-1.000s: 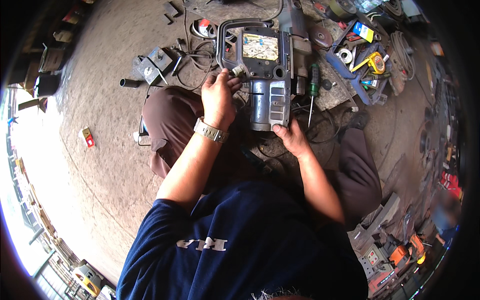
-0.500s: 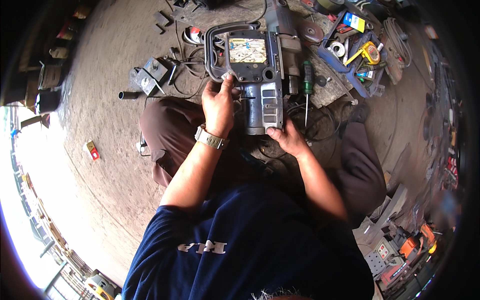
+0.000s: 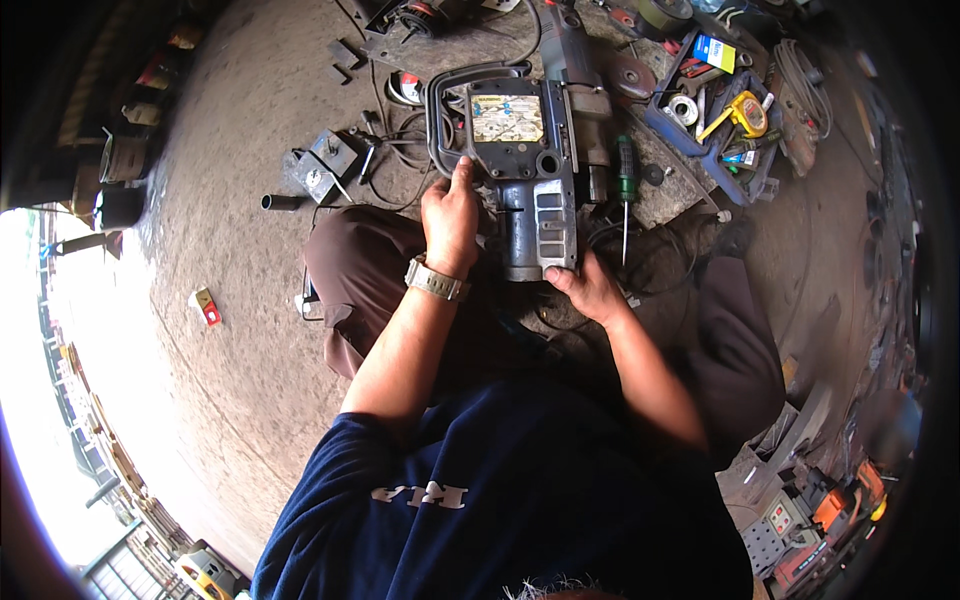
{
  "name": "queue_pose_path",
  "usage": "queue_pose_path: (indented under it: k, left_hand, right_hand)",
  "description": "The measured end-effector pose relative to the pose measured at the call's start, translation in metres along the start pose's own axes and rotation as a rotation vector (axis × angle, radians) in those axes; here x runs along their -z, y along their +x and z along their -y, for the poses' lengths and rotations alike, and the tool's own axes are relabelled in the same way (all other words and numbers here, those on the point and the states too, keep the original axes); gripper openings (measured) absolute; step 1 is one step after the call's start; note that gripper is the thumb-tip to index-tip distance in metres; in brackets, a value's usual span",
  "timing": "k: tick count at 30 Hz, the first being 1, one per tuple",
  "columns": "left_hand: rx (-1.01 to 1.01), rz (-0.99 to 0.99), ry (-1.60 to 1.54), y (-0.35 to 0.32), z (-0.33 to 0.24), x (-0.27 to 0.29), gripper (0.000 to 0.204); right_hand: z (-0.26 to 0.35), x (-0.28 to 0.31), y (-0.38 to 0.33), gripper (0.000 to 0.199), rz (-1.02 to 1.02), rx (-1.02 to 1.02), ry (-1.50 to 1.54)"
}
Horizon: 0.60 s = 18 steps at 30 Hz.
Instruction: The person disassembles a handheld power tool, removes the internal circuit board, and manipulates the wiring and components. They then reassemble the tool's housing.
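Over my lap is a heavy power tool, by its look a demolition hammer (image 3: 522,150), with a dark handle frame, a worn label plate and a ribbed silver metal end toward me. My left hand (image 3: 452,222), a watch on its wrist, is closed at the handle's lower corner, thumb on top; its other fingers are partly hidden underneath. The bottom right corner of the metal end is gripped by my right hand (image 3: 592,290), thumb on the near edge and fingers out of sight behind it. Right of the hammer lies a green-handled screwdriver (image 3: 626,172).
Beyond the hammer lies another grey power tool (image 3: 568,55). A blue toolbox (image 3: 728,172) at the far right holds a yellow tape measure (image 3: 748,112) and other tools. Cables, a short black tube (image 3: 281,202) and a metal block (image 3: 330,160) are on the floor to the left.
The whole view has shifted slightly, so everything appears a little lower and further right. Both hands keep the same hold on the hammer.
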State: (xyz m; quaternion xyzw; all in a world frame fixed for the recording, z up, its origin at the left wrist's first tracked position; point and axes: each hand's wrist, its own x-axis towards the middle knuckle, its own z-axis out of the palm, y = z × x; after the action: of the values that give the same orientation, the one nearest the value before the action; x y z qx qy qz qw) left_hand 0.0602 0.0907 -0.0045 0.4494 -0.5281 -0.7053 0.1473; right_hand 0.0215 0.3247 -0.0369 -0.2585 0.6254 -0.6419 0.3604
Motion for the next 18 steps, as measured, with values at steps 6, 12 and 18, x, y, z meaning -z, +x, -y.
queue_pose_path:
  k: [6,12,18]
  left_hand:
    - [0.112,0.031,-0.097,-0.008,-0.016,-0.007,0.036]
    - [0.113,0.037,-0.088,-0.006,-0.016,-0.008,0.032]
    - [0.066,0.022,-0.059,-0.003,-0.013,-0.009,0.036]
  right_hand:
    - [-0.006,0.001,-0.002,0.081,-0.021,-0.005,-0.033]
    - [-0.006,0.001,-0.002,0.078,-0.005,-0.052,-0.023]
    - [-0.005,0.002,-0.001,0.078,-0.012,-0.035,-0.022]
